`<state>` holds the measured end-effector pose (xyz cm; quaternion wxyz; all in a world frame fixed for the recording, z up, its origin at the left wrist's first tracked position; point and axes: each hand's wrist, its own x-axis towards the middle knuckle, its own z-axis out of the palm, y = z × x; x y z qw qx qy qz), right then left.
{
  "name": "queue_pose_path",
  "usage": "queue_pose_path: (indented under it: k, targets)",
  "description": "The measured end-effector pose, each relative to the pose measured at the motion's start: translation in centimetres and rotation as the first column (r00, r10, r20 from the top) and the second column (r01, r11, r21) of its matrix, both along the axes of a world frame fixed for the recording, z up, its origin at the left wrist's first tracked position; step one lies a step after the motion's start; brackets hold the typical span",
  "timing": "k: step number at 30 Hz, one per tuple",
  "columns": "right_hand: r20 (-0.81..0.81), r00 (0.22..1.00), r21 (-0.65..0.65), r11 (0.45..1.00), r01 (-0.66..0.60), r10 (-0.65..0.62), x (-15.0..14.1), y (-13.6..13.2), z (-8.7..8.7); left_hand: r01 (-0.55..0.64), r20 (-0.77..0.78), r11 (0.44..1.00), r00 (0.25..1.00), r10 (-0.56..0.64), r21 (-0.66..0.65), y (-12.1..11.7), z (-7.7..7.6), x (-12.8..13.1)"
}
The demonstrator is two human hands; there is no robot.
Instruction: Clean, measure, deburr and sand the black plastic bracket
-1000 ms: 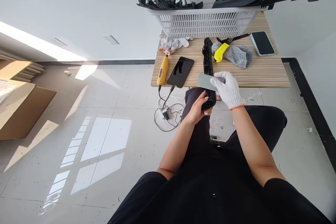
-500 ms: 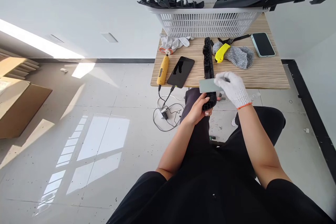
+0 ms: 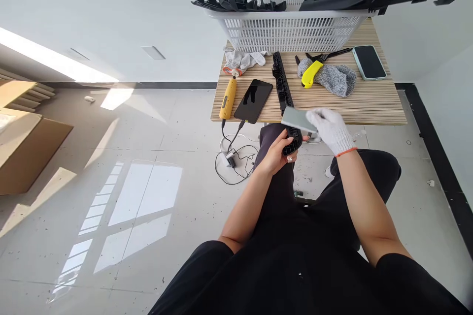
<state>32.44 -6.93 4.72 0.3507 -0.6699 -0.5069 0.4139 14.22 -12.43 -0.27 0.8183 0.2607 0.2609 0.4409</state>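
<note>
My bare left hand point(image 3: 278, 152) is wrapped round the near end of a long black plastic part point(image 3: 284, 89), whose far end reaches over the table. In a white knit glove with an orange cuff, my right hand point(image 3: 329, 128) pinches a flat grey-green rectangular sheet point(image 3: 297, 119). That sheet lies across the black part just beyond my left fingers and hides a stretch of it. Whether the two touch I cannot tell. To the right of the part, a yellow-handled tool point(image 3: 312, 74) rests on a grey knit glove point(image 3: 338, 80).
A white slatted basket point(image 3: 295, 32) with black plastic parts point(image 3: 354, 0) stands at the back of the table point(image 3: 380, 103). A yellow corded tool point(image 3: 228, 98), a black phone point(image 3: 254, 101), white gloves point(image 3: 244, 60) and a pale-cased phone point(image 3: 369, 63) lie on it. Cables point(image 3: 236, 162) hang to the floor.
The far end of the black part has swung left. In my right hand the grey-green sheet has tilted, its right end now lower, and the gloved hand has shifted slightly down and right.
</note>
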Motion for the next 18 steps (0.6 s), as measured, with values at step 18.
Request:
queue_pose_path:
  k: [18]
  targets:
    - [-0.052,0.995,0.092,0.992,0.086,-0.082,-0.1,0.4,-1.9,0.026,-0.030,1.000,0.999,-0.026,0.016,0.0,0.0,-0.1]
